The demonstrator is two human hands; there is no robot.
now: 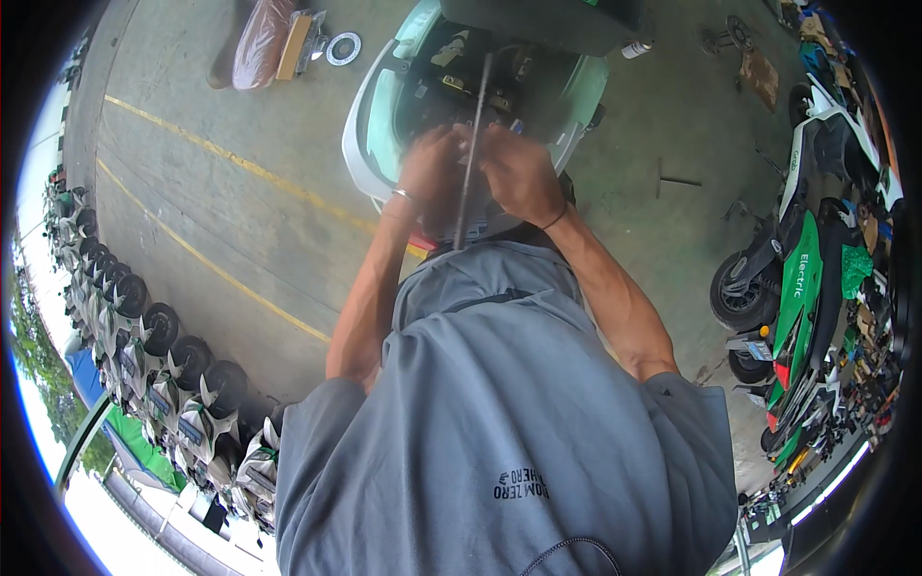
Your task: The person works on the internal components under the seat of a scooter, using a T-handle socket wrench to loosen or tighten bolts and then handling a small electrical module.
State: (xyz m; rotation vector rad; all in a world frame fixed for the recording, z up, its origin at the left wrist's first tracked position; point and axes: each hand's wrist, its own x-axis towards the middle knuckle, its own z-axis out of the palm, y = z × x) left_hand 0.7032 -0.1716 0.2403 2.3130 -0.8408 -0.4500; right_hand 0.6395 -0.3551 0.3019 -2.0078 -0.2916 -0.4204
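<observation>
My left hand point(431, 171) and my right hand point(521, 173) are close together in front of my body, over the near end of a pale green scooter body point(389, 106). Both are blurred, with fingers curled inward; what they hold, if anything, is hidden. A long thin grey strip point(474, 139), cord or rod, crosses the picture between them; I cannot tell whether either hand touches it. Beyond my fingers the scooter's dark inner compartment point(451, 86) lies uncovered, with small parts and wiring inside. A dark panel point(547, 24) stands over its far end.
A T-shaped tool point(680, 181) and a small bottle point(636, 49) are on the floor to the right. At the far left lie a wrapped brown seat point(263, 48) and a ringed disc point(343, 48). Parked scooters point(192, 360) line the left; a green scooter point(799, 288) stands right.
</observation>
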